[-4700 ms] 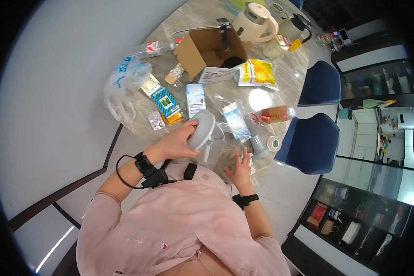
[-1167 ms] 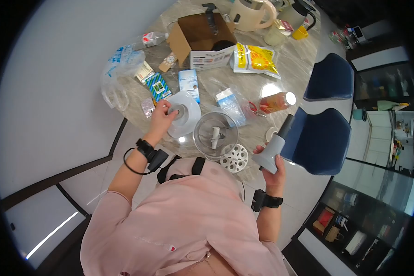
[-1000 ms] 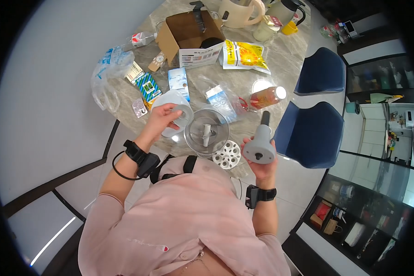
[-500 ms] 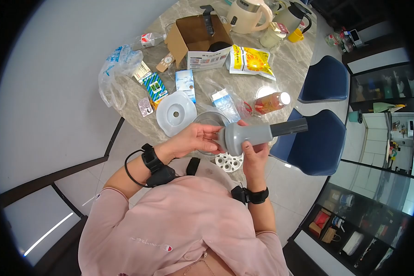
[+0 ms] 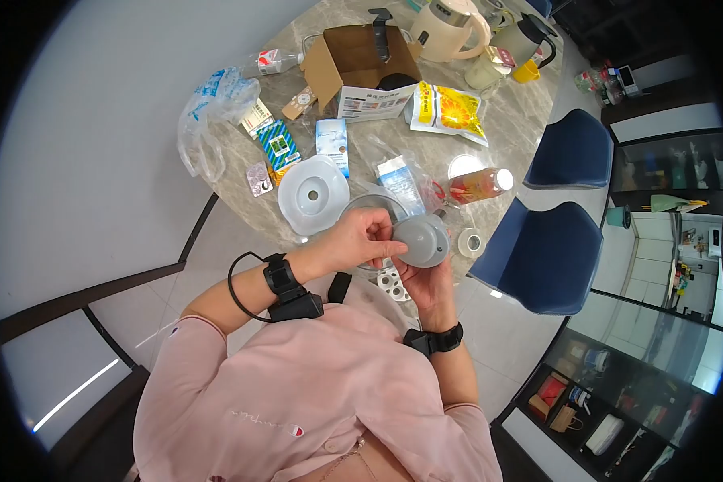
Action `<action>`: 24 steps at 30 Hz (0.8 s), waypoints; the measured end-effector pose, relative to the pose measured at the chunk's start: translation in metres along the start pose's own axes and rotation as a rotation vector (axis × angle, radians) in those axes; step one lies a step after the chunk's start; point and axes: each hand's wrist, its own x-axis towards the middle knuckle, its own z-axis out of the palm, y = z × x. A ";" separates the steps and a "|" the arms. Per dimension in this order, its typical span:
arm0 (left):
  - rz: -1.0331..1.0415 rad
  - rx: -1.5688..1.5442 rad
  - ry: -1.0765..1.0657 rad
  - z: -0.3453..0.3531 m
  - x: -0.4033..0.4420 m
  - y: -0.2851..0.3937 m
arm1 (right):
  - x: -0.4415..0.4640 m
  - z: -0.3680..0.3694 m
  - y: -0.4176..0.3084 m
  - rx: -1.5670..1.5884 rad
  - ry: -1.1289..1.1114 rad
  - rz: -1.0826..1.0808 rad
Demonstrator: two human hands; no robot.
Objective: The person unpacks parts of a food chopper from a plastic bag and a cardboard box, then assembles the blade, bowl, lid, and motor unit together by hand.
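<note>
Between my hands is a grey plastic part with a round head (image 5: 422,241), its flat disc end turned up toward me. Its dark tube is largely hidden behind the head. My left hand (image 5: 369,238) pinches the near left rim of the disc, thumb on top. Underneath, my right hand (image 5: 427,283) supports the part, its fingers mostly covered. Behind my left hand a clear round bowl (image 5: 375,201) shows in part on the table. A white piece with several holes (image 5: 392,283) lies just below my hands. A white round lid with a central hole (image 5: 313,195) rests to the left.
On the marble table (image 5: 241,213) stand an open cardboard box (image 5: 353,60), a kettle (image 5: 442,32), a yellow packet (image 5: 450,112), a bottle of reddish drink (image 5: 480,185), small boxes and a plastic bag (image 5: 205,128). Blue chairs (image 5: 542,257) stand at the right.
The grey part has been tilted from lying sideways, tube to the right, to disc end facing me. My left fingers have moved onto its rim. A white ring-shaped item now shows beside it.
</note>
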 end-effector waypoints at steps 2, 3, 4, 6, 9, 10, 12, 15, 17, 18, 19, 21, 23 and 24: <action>-0.004 0.006 -0.003 -0.001 0.001 -0.002 | 0.000 0.000 0.001 0.002 0.034 -0.013; -0.008 0.011 -0.005 -0.002 0.001 -0.003 | 0.000 0.001 0.001 0.002 0.034 -0.014; -0.008 0.012 -0.006 -0.001 0.001 -0.003 | 0.000 0.002 0.002 -0.016 0.055 -0.046; 0.131 0.121 0.073 -0.001 0.000 -0.002 | 0.000 0.002 0.001 -0.035 0.076 -0.078; 0.171 -0.035 0.046 -0.001 0.002 -0.006 | 0.000 -0.003 0.001 -0.068 0.045 -0.089; 0.171 -0.035 0.046 -0.001 0.003 -0.011 | 0.000 -0.003 0.003 -0.091 0.071 -0.095; 0.405 0.303 -0.021 -0.001 0.006 -0.017 | 0.000 -0.002 0.005 -0.114 0.097 -0.101; 0.306 0.308 0.038 0.004 0.001 -0.013 | 0.000 -0.002 0.006 -0.289 0.098 -0.182; 0.245 0.222 0.036 0.004 -0.001 -0.010 | 0.000 -0.004 0.004 -0.320 0.082 -0.156; 0.187 0.136 0.036 0.003 -0.002 -0.009 | 0.001 -0.004 0.003 -0.320 0.082 -0.157; 0.187 0.136 0.036 0.002 -0.002 -0.010 | 0.002 -0.002 0.003 -0.238 0.059 -0.147; 0.126 -0.223 0.061 -0.001 -0.004 -0.012 | 0.001 0.000 0.002 -0.156 0.037 -0.136; 0.156 -0.167 0.023 -0.003 -0.008 -0.004 | -0.002 -0.001 0.001 -0.099 0.042 -0.115; 0.184 -0.111 -0.016 -0.004 -0.010 -0.002 | -0.002 -0.004 0.001 -0.098 0.044 -0.112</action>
